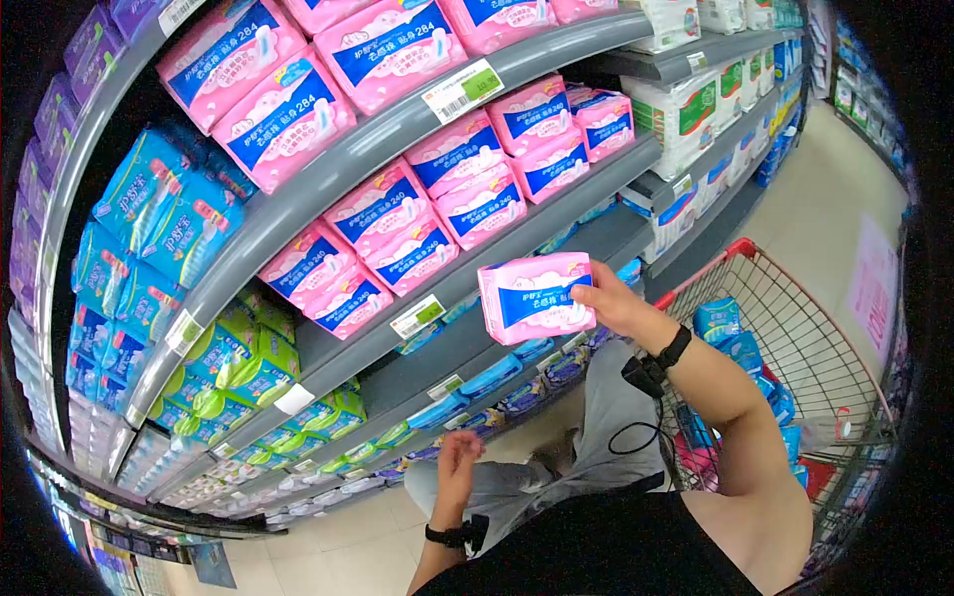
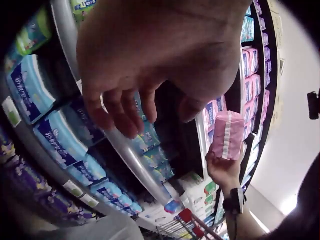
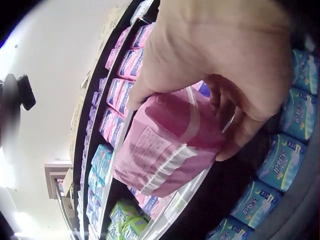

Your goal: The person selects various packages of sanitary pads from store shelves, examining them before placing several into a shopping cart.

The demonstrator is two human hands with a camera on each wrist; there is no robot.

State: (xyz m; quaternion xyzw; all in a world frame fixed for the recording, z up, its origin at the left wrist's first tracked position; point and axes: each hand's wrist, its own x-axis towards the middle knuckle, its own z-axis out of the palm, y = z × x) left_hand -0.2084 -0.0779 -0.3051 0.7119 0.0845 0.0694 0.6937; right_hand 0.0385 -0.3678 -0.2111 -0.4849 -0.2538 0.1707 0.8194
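Observation:
My right hand point(image 1: 613, 298) grips a pink pack of sanitary pads point(image 1: 538, 296) by its right side, thumb over the blue printed front. In the right wrist view the pack point(image 3: 167, 142) shows its plain pink back and a white sealed seam, with fingers curled around its end. Behind it, matching pink packs point(image 1: 402, 214) are stacked two high on the shelf. My left hand point(image 1: 459, 462) hangs low in front of the lower shelves, fingers loosely bent. The left wrist view shows that hand point(image 2: 160, 65) holding nothing.
A wire shopping cart with a red handle point(image 1: 686, 288) stands at my right, holding several blue packs point(image 1: 740, 348). Blue packs point(image 1: 164, 214) and green packs point(image 1: 238, 368) fill the shelves to the left. White tissue packs point(image 1: 686, 109) sit farther along the aisle. Curved shelf edges carry price tags point(image 1: 467, 91).

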